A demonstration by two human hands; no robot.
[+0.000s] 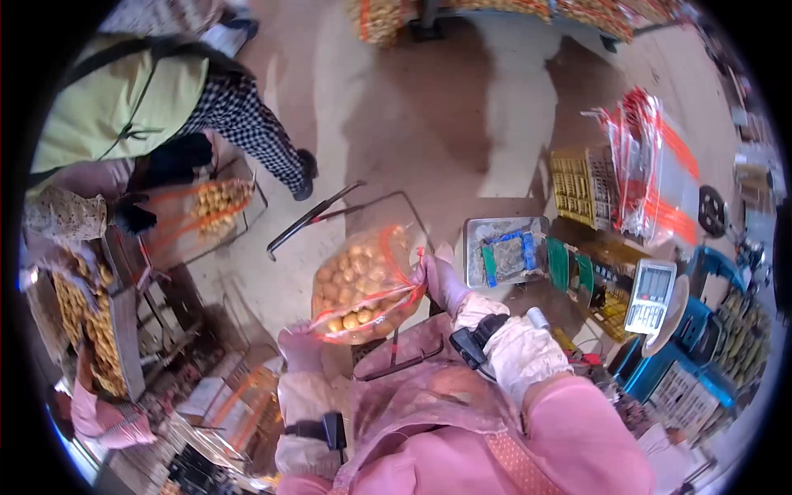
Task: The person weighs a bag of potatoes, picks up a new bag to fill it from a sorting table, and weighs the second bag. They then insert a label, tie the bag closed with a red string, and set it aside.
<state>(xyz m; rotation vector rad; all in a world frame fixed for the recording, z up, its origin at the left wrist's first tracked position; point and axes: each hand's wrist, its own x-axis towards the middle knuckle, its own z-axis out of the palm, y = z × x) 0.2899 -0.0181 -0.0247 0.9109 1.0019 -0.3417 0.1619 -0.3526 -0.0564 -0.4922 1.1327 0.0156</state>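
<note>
In front of me a clear mesh bag with an orange-red band (355, 285) is filled with small round yellow produce that looks like potatoes. Its mouth faces me. My left hand (304, 346), in a pale pink glove, is closed on the left side of the bag's rim. On the right side, my gloved right hand (443, 282) grips the rim near a red tip. The bag rests against a thin black metal frame (404, 198). Some fingers of both hands are hidden by the bag's edge and the gloves.
To the right are a weighing platform (505, 252), a scale display (650, 297), a yellow crate (580, 186) and a stack of empty mesh bags (648, 173). On the left, a person in a yellow apron (124, 107) stands by another filled bag (216, 208) and a produce-filled trough (87, 322).
</note>
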